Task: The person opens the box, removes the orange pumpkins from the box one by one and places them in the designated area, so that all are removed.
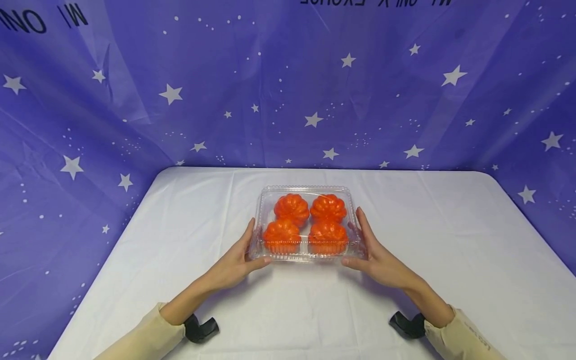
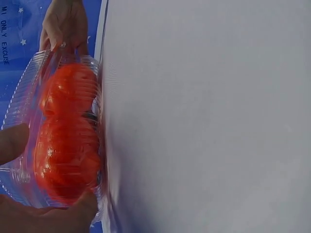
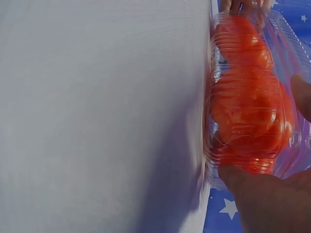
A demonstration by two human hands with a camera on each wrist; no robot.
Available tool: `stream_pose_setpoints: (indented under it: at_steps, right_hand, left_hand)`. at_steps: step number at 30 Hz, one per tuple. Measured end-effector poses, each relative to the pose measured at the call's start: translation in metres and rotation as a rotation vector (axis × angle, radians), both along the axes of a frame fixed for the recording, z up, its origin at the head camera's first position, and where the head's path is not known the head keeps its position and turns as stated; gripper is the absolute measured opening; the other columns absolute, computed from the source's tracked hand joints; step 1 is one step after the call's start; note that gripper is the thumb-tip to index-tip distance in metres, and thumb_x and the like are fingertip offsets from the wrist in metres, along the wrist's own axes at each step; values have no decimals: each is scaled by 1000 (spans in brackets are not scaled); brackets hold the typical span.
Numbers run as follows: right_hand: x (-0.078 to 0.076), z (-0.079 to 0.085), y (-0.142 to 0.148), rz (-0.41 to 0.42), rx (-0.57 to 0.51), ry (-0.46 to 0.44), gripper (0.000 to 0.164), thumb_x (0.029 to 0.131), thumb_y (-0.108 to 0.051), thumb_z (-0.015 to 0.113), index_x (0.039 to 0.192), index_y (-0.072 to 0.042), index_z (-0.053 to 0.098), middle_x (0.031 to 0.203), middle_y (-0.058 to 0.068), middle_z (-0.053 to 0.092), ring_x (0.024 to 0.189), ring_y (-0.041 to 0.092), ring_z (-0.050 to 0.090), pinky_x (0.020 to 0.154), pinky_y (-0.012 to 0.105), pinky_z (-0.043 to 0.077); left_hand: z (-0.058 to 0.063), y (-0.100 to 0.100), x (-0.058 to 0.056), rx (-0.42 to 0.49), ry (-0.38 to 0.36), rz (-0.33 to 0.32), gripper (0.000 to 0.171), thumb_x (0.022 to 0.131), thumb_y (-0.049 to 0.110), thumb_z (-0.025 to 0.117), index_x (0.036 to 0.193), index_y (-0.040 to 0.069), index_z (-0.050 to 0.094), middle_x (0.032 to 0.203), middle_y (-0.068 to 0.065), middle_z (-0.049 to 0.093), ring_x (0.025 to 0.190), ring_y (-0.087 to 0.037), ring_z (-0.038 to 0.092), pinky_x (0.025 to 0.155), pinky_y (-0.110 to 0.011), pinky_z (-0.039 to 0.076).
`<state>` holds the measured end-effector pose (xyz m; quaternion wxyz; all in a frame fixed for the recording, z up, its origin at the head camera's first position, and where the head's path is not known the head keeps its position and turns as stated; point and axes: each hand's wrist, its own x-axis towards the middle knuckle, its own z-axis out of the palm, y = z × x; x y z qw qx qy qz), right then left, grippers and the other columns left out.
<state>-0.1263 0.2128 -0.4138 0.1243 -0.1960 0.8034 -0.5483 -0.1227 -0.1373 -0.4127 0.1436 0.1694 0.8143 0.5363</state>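
A clear plastic clamshell box [image 1: 306, 189] with a ridged rim sits low at the middle of the table, its lid down. Through its walls show several glossy orange pumpkin-shaped pieces [image 1: 291, 210] in two rows. My left hand [image 1: 237, 261] grips the box at its near left corner, thumb along the front edge and fingers up the side. At the near right corner my right hand [image 1: 381, 262] holds it the same way. Both wrist views show thumb and fingers on the clear wall [image 2: 22, 121], beside the orange pieces [image 3: 248, 107]. Whether the box's base touches the cloth is unclear.
White cloth covers the table [image 1: 450, 225]. A purple-blue curtain [image 1: 270, 75] with white stars and lettering hangs behind and along both sides. Black curved devices [image 1: 201, 329] are worn at both wrists, below beige sleeves [image 1: 144, 335].
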Motion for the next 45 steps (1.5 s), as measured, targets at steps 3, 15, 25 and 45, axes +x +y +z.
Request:
stream_pose_setpoints:
  at_steps: [3, 15, 25, 45]
  right_hand:
    - [0, 0, -1, 2, 8, -4, 112, 91, -15, 72, 156, -27, -19, 162, 4, -21, 149, 32, -2, 116, 63, 1]
    - [0, 0, -1, -21, 48, -5, 110, 91, -20, 72, 156, -22, -17, 162, 5, -20, 148, 26, -14, 115, 63, -3]
    - [1, -1, -3, -36, 49, -15, 111, 91, -18, 72, 156, -17, -17, 162, 7, -20, 147, 27, -16, 115, 64, -5]
    - [1, -1, -5, -71, 50, -54, 110, 91, -17, 72, 156, -19, -17, 163, 7, -19, 147, 27, -17, 114, 65, -6]
  left_hand:
    - [-1, 0, 1, 8, -17, -8, 98, 95, 22, 67, 156, 0, -7, 163, -18, -9, 148, -34, -3, 119, -53, 4]
    - [-6, -4, 1, 202, -99, -70, 90, 99, 10, 58, 155, 4, -12, 162, -13, -15, 148, -26, -12, 120, -47, -2]
    - [-8, -6, 2, 256, -130, -84, 87, 99, 6, 56, 155, 3, -11, 162, -11, -19, 147, -24, -18, 119, -47, -7]
    - [-9, -12, 1, 345, -256, -144, 88, 102, 10, 51, 154, 10, -20, 159, -4, -29, 145, -21, -22, 119, -42, -7]
